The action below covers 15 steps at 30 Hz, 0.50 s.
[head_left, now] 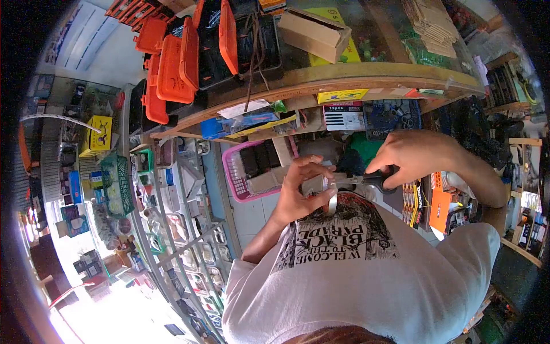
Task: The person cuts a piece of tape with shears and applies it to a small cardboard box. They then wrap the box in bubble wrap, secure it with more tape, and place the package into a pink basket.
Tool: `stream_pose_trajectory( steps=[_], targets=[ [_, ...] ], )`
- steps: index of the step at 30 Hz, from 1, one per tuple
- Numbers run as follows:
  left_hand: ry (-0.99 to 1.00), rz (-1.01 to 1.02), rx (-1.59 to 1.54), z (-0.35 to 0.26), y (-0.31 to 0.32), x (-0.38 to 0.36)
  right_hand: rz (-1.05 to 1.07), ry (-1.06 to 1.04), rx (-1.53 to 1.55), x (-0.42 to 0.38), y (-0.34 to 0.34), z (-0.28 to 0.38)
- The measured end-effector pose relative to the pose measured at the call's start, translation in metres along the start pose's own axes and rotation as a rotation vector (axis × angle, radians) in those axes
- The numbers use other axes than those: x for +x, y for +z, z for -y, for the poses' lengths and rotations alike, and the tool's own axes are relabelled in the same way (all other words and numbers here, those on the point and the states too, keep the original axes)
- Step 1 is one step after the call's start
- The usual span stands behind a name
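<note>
My left hand (pixel 303 189) is closed around what looks like a roll of clear tape (pixel 332 202), held on edge in front of my white T-shirt. My right hand (pixel 415 155) grips a pair of scissors (pixel 375 182) by the dark handles. The blades point left, toward the roll, and their tips come close to the fingers of my left hand. Whether the blades touch the tape cannot be made out. Below and beyond my left hand is a pink basket (pixel 234 178) holding dark packs and a piece of cardboard.
A wooden-edged glass counter (pixel 321 77) runs across in front of me. On it stand orange-lidded boxes (pixel 175 69) and an open cardboard box (pixel 312 37). Beneath its top is a blue tray (pixel 392 117) of small parts. Shelves of goods (pixel 189 229) line the left; boxed items (pixel 441 200) sit at right.
</note>
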State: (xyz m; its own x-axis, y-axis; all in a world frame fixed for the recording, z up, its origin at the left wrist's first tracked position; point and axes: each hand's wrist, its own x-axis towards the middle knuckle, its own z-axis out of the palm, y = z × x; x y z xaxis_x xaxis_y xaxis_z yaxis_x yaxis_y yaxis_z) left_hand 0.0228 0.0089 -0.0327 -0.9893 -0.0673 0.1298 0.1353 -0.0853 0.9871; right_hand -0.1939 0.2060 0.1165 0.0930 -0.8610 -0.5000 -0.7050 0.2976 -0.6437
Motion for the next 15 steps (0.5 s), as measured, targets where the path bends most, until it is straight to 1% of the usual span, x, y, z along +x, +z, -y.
stream_pose_trajectory(
  steps=[2,4,5,7,8,9,10,12,13,15],
  targets=[
    [-0.006,0.012,-0.001,0.0,0.001,-0.001,-0.026,0.04,-0.017,-0.005,-0.003,0.0],
    [0.013,0.041,0.003,-0.001,0.001,0.0,-0.217,-0.046,-0.108,-0.017,0.002,-0.014],
    [0.064,0.076,0.065,0.0,0.0,0.001,-0.312,-0.089,-0.154,-0.021,0.003,-0.021],
    [0.167,0.145,0.189,0.004,-0.004,0.002,-0.354,0.195,-0.156,-0.041,-0.024,-0.01],
    [0.162,0.128,0.139,0.009,-0.004,0.001,-0.374,0.338,-0.156,-0.049,-0.037,-0.007],
    [0.16,0.114,0.088,0.016,-0.004,0.0,-0.498,0.399,-0.118,-0.057,-0.044,-0.017],
    [0.16,0.1,0.037,0.02,-0.004,0.0,-0.623,0.459,-0.082,-0.067,-0.052,-0.034],
    [0.208,0.077,-0.069,0.015,-0.004,0.005,-0.792,0.44,-0.154,-0.077,-0.066,-0.092],
    [0.233,0.068,-0.122,0.01,-0.004,0.01,-0.826,0.436,-0.207,-0.077,-0.072,-0.126],
    [0.386,0.072,-0.151,-0.001,-0.006,0.025,-0.857,0.442,-0.27,-0.069,-0.08,-0.173]
  ],
)
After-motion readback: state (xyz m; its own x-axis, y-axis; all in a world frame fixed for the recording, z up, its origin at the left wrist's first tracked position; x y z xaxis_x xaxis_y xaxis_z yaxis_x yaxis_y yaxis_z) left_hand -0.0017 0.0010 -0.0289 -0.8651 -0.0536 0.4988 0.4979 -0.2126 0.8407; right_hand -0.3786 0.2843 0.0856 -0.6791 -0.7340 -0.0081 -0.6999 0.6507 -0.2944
